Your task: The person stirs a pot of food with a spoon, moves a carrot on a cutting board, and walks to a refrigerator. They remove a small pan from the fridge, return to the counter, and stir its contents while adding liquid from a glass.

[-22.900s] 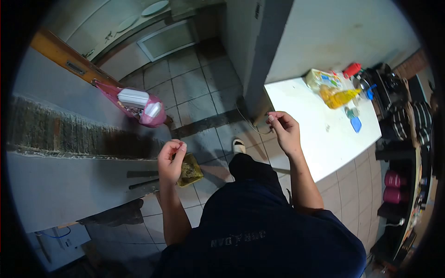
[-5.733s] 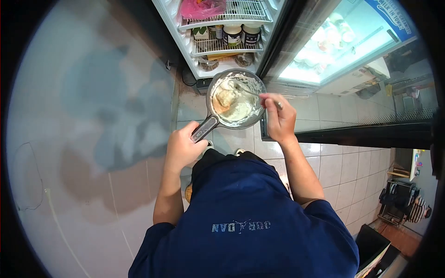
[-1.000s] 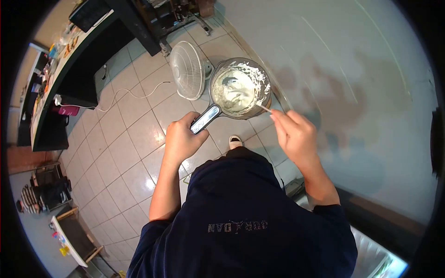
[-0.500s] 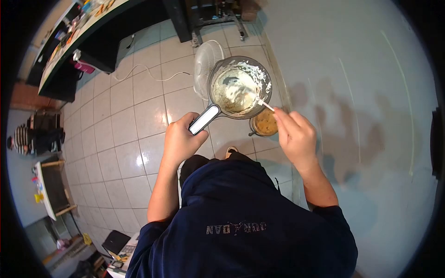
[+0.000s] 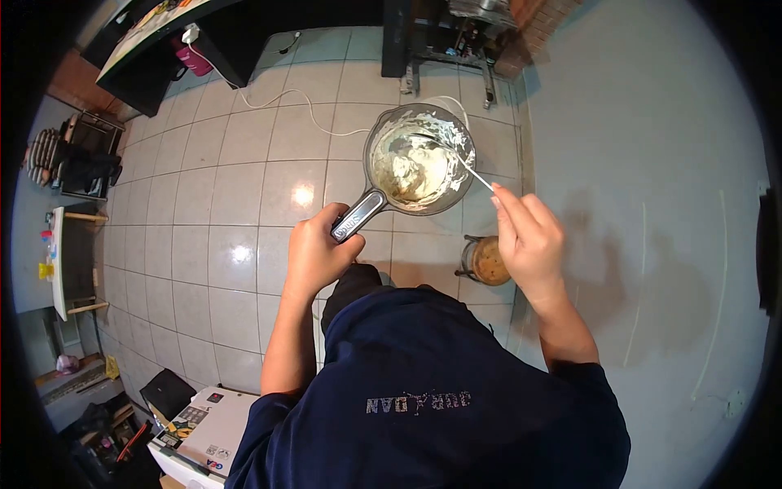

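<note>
Turned further, with a stool (image 5: 490, 262) now below the right hand (image 5: 531, 232), clear of the pan (image 5: 371, 169) ahead — apparently still mid-mix, clamping its handle (image 5: 358, 216) in the left hand (image 5: 318, 254), pinching a utensil (image 5: 478, 174) in the right, amid creamy mixture (image 5: 419, 173).

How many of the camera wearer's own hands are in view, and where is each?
2. The left hand grips the pan by its handle; the right hand pinches the thin utensil that dips into it. Neither is hidden.
</note>
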